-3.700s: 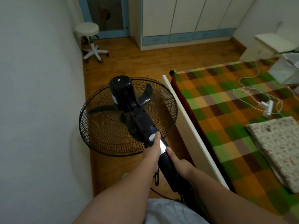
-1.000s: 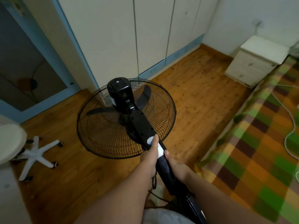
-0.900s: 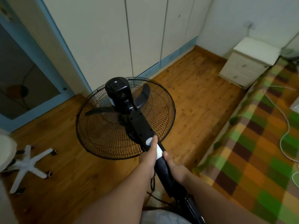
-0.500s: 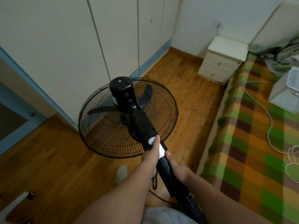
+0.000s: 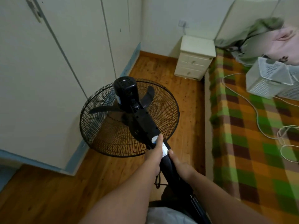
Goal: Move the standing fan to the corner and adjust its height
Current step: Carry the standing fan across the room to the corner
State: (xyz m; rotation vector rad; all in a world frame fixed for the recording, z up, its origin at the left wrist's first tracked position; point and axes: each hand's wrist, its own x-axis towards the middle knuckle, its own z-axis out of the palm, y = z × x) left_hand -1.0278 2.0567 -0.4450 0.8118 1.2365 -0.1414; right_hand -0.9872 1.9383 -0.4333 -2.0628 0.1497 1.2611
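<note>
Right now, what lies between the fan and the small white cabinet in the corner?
Only bare wooden floor between the fan and the cabinet, as the head view shows.

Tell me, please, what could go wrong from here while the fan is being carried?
The fan is carried tilted, left hand and right hand gripping its column; its wide guard may clip the wardrobe or bedside cabinet.
A dark cord loop hangs below the hands and might snag or trip the person.
</note>
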